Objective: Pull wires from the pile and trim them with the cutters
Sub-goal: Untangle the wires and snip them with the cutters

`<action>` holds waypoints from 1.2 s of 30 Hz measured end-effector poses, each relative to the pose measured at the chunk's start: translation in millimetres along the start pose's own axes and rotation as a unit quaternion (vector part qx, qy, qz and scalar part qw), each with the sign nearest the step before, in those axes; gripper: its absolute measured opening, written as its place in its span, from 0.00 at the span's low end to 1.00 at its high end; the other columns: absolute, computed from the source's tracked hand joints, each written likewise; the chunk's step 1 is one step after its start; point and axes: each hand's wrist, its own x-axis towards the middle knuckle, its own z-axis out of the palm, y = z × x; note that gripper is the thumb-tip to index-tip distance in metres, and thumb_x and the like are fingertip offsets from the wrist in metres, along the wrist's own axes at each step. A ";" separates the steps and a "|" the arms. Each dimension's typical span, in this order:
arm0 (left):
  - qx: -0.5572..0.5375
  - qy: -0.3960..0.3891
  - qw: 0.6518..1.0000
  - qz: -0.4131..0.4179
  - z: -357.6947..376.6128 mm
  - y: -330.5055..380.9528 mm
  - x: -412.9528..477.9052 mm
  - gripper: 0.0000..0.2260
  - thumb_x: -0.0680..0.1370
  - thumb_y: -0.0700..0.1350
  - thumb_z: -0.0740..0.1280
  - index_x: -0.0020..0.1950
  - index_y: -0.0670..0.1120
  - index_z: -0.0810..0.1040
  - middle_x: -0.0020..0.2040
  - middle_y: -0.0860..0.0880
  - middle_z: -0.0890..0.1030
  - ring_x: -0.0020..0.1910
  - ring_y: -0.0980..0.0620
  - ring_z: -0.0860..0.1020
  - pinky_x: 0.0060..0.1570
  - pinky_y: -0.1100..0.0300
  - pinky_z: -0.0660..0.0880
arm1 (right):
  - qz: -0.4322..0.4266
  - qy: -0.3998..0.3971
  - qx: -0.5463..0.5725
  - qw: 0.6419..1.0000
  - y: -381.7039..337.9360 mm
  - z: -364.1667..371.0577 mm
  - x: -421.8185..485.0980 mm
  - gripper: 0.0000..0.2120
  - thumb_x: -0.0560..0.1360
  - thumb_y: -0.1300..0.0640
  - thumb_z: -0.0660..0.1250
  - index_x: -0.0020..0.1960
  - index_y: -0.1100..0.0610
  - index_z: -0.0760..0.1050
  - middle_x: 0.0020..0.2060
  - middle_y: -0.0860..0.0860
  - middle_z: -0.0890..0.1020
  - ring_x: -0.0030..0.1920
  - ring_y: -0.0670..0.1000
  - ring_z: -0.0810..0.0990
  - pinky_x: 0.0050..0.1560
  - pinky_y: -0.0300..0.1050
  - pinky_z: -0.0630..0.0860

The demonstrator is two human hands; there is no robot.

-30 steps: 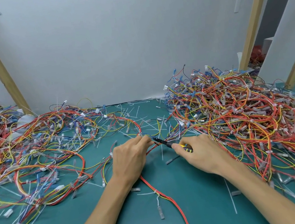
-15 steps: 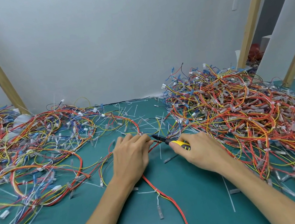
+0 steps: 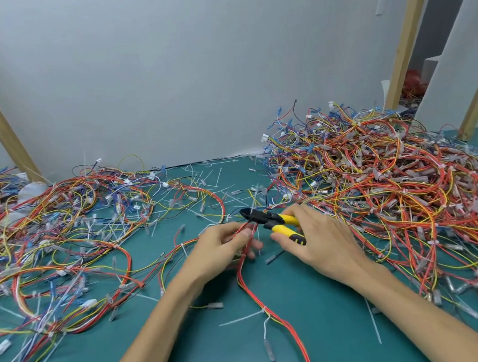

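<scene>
Left hand [image 3: 224,249] pinches red-yellow wire bundle [image 3: 265,308]; right hand [image 3: 318,237] grips yellow-handled black cutters [image 3: 265,219]; large tangled multicoloured wire pile [image 3: 392,185] awaits trimming.

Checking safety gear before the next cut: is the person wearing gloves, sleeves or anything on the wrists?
No. The left hand and right hand are bare: no gloves, no rings showing. The left forearm and right forearm are uncovered down to the frame edge, with no sleeve, watch or band in view.

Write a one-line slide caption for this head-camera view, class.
Left hand grips red wires while the right hand holds yellow-handled cutters close to them, beside the wire pile.
</scene>
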 end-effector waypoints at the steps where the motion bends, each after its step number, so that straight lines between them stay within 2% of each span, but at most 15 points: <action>1: -0.023 -0.017 1.000 -0.007 0.4 0.7 0.1 0.11 0.82 0.46 0.62 0.57 0.42 0.80 0.37 0.54 0.81 0.34 0.55 0.78 0.37 0.67 0.73 | -0.013 0.012 -0.002 1.000 -0.9 -0.2 0.1 0.20 0.75 0.33 0.57 0.56 0.48 0.70 0.44 0.43 0.75 0.45 0.51 0.78 0.34 0.45 0.66; 3: 0.000 -0.017 1.000 0.009 1.7 0.4 0.2 0.12 0.83 0.48 0.60 0.54 0.44 0.81 0.31 0.56 0.71 0.29 0.59 0.70 0.32 0.68 0.67 | -0.036 0.029 -0.011 0.999 -2.0 -0.8 0.8 0.22 0.75 0.34 0.57 0.57 0.50 0.71 0.46 0.44 0.76 0.45 0.51 0.78 0.33 0.46 0.70; 4: 0.056 0.003 0.998 0.039 2.6 -1.1 0.9 0.11 0.83 0.48 0.60 0.51 0.46 0.81 0.29 0.57 0.70 0.28 0.61 0.70 0.32 0.66 0.66 | -0.044 0.031 -0.016 0.998 -1.7 -1.5 1.2 0.23 0.75 0.34 0.57 0.57 0.51 0.72 0.46 0.45 0.76 0.46 0.51 0.78 0.33 0.46 0.71; 6: 0.184 0.059 0.977 0.095 4.2 -5.7 1.8 0.10 0.83 0.48 0.60 0.45 0.50 0.79 0.27 0.57 0.73 0.28 0.61 0.73 0.35 0.60 0.67 | -0.050 0.027 -0.028 0.998 0.5 -3.0 1.9 0.23 0.74 0.34 0.58 0.57 0.51 0.72 0.46 0.45 0.77 0.46 0.51 0.78 0.34 0.45 0.70; 8: 0.273 0.087 0.951 0.116 2.2 -11.3 2.0 0.08 0.82 0.47 0.59 0.46 0.51 0.76 0.34 0.54 0.78 0.35 0.52 0.77 0.40 0.54 0.71 | -0.050 0.008 -0.036 0.998 2.9 -3.5 2.4 0.24 0.74 0.33 0.58 0.58 0.50 0.72 0.47 0.45 0.76 0.47 0.50 0.77 0.36 0.45 0.71; 11: 0.368 0.089 0.916 0.132 2.6 -17.9 1.3 0.06 0.80 0.45 0.57 0.52 0.51 0.72 0.42 0.47 0.81 0.43 0.41 0.76 0.44 0.49 0.73 | -0.044 -0.025 -0.017 0.999 6.1 -3.5 2.0 0.26 0.74 0.31 0.55 0.60 0.48 0.71 0.48 0.43 0.74 0.50 0.48 0.75 0.43 0.45 0.72; 15: 0.383 0.100 0.908 0.137 5.4 -20.1 3.0 0.07 0.78 0.43 0.57 0.54 0.50 0.72 0.44 0.45 0.81 0.45 0.39 0.75 0.41 0.49 0.71 | -0.034 -0.055 0.016 0.998 8.6 -3.3 1.0 0.24 0.75 0.32 0.56 0.62 0.47 0.71 0.50 0.43 0.74 0.51 0.46 0.73 0.48 0.43 0.71; 18: 0.395 0.102 0.903 0.134 6.5 -22.9 4.4 0.06 0.79 0.43 0.57 0.54 0.49 0.71 0.44 0.43 0.80 0.46 0.39 0.75 0.40 0.50 0.69 | -0.029 -0.054 0.007 0.998 6.9 -3.6 1.0 0.17 0.76 0.34 0.59 0.52 0.46 0.72 0.42 0.44 0.75 0.43 0.46 0.73 0.39 0.44 0.69; 20: 0.401 0.104 0.900 0.134 6.6 -24.2 5.1 0.05 0.79 0.44 0.57 0.53 0.49 0.70 0.45 0.43 0.80 0.46 0.39 0.74 0.39 0.50 0.68 | -0.026 -0.056 -0.005 0.998 6.5 -5.3 1.4 0.18 0.75 0.34 0.58 0.45 0.49 0.69 0.37 0.45 0.75 0.38 0.48 0.72 0.36 0.46 0.70; 22: 0.401 0.104 0.900 0.137 6.6 -25.1 6.2 0.04 0.79 0.44 0.57 0.52 0.49 0.70 0.45 0.44 0.80 0.47 0.39 0.75 0.39 0.50 0.67 | -0.021 -0.056 0.001 0.998 8.0 -6.3 1.0 0.19 0.75 0.34 0.58 0.43 0.49 0.68 0.35 0.45 0.75 0.37 0.47 0.72 0.36 0.47 0.71; 24: 0.395 0.103 0.901 0.144 6.4 -25.2 6.4 0.04 0.80 0.47 0.59 0.52 0.50 0.71 0.44 0.46 0.80 0.47 0.41 0.76 0.38 0.52 0.65 | -0.013 -0.055 0.006 0.998 8.9 -6.1 0.5 0.18 0.75 0.33 0.58 0.43 0.48 0.67 0.36 0.44 0.75 0.38 0.46 0.71 0.36 0.46 0.70; 28: 0.379 0.096 0.908 0.151 7.7 -23.2 3.5 0.13 0.80 0.61 0.57 0.48 0.53 0.70 0.34 0.54 0.75 0.43 0.48 0.76 0.37 0.54 0.62 | -0.009 -0.058 -0.006 0.998 6.5 -2.7 0.9 0.18 0.75 0.33 0.57 0.44 0.48 0.67 0.36 0.44 0.75 0.37 0.47 0.70 0.34 0.46 0.66; 31: 0.387 0.089 0.907 0.142 7.5 -22.8 4.1 0.17 0.81 0.60 0.52 0.50 0.50 0.72 0.35 0.53 0.80 0.46 0.48 0.77 0.39 0.53 0.64 | -0.004 -0.053 0.007 0.999 7.1 -2.5 0.1 0.16 0.75 0.34 0.58 0.43 0.46 0.65 0.33 0.43 0.72 0.36 0.47 0.70 0.33 0.46 0.63; 33: 0.400 0.093 0.901 0.144 7.5 -22.6 4.3 0.16 0.82 0.57 0.51 0.54 0.49 0.74 0.39 0.51 0.81 0.47 0.46 0.77 0.41 0.52 0.67 | -0.002 -0.050 0.015 0.999 7.9 -2.2 -0.5 0.16 0.74 0.33 0.58 0.43 0.45 0.66 0.32 0.41 0.72 0.36 0.46 0.70 0.33 0.45 0.63; 36: 0.417 0.099 0.889 0.160 8.7 -22.4 3.7 0.14 0.84 0.53 0.51 0.54 0.48 0.74 0.43 0.49 0.81 0.46 0.41 0.76 0.43 0.50 0.69 | 0.005 -0.052 0.030 0.998 8.6 -1.4 0.7 0.18 0.73 0.31 0.56 0.46 0.45 0.70 0.35 0.42 0.74 0.37 0.44 0.71 0.33 0.42 0.66</action>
